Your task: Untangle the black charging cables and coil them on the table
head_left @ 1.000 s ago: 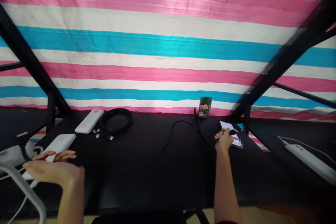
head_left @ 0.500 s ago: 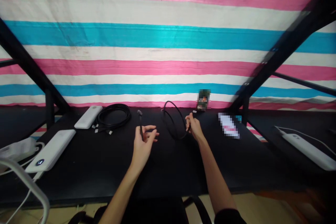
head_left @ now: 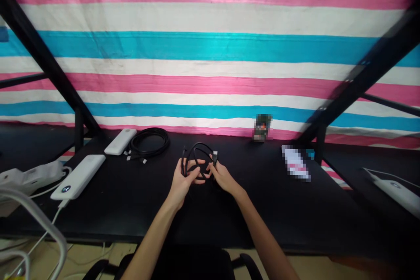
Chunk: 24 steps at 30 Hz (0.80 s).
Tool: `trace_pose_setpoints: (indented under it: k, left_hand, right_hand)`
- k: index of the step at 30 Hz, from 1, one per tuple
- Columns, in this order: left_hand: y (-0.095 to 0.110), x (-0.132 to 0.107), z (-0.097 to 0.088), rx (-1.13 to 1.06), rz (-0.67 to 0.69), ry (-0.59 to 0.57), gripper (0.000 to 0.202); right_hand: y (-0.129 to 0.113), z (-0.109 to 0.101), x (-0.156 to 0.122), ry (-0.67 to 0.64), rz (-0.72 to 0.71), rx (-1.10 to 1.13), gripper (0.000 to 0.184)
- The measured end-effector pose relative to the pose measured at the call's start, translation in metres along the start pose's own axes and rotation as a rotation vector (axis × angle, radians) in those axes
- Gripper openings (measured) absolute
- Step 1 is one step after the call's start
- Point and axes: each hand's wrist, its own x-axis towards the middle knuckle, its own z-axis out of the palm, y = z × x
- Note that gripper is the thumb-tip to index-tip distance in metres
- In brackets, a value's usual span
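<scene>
Both my hands meet over the middle of the black table (head_left: 229,210). My left hand (head_left: 184,178) grips a black cable (head_left: 198,153) that is gathered into loops above my fingers. My right hand (head_left: 222,176) pinches the same cable near its silver-tipped plug, which sticks up beside the loops. The two hands touch each other around the bundle.
A second coiled black cable (head_left: 149,142) and a white power bank (head_left: 120,141) lie at the back left. Another white power bank (head_left: 78,176) and a white power strip (head_left: 29,176) sit further left. A phone (head_left: 295,162) lies at right. Black frame struts cross both sides.
My hands have come together at the table's middle. The cable, first lying loose and then stretched between my hands, is now wound into small loops held by both.
</scene>
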Motion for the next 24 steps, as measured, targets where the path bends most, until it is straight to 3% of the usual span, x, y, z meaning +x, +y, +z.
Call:
trace_pose_setpoints:
  k: [5,8,11,14,17,19,22,24]
  left_hand:
    - [0.009,-0.006,-0.008,0.015,0.077,0.046,0.031]
    - [0.020,-0.009,-0.010,-0.020,0.121,0.081,0.030]
    - [0.030,-0.013,-0.010,-0.072,0.101,0.079,0.030]
    - [0.036,-0.021,-0.009,-0.074,0.049,-0.020,0.030]
    - [0.038,-0.028,-0.008,-0.038,0.024,-0.093,0.031]
    - [0.036,-0.030,-0.008,-0.022,0.027,-0.087,0.032]
    - [0.034,-0.030,-0.008,-0.018,0.033,-0.011,0.034]
    - [0.033,-0.032,-0.008,-0.018,0.035,0.039,0.035]
  right_hand:
    - [-0.028,0.001,-0.013,0.077,-0.059,-0.097,0.041]
    - [-0.043,-0.004,-0.023,0.104,-0.041,0.056,0.044]
    - [-0.049,-0.002,-0.034,0.007,0.034,0.194,0.057]
    - [-0.050,0.005,-0.041,-0.043,0.092,0.004,0.049]
    - [-0.062,0.008,-0.042,0.025,0.116,-0.323,0.047]
    - [-0.078,0.006,-0.046,0.039,0.085,-0.380,0.047]
    - [-0.106,0.002,-0.063,-0.044,-0.024,-0.187,0.048]
    - [-0.122,0.003,-0.080,-0.162,-0.079,-0.131,0.037]
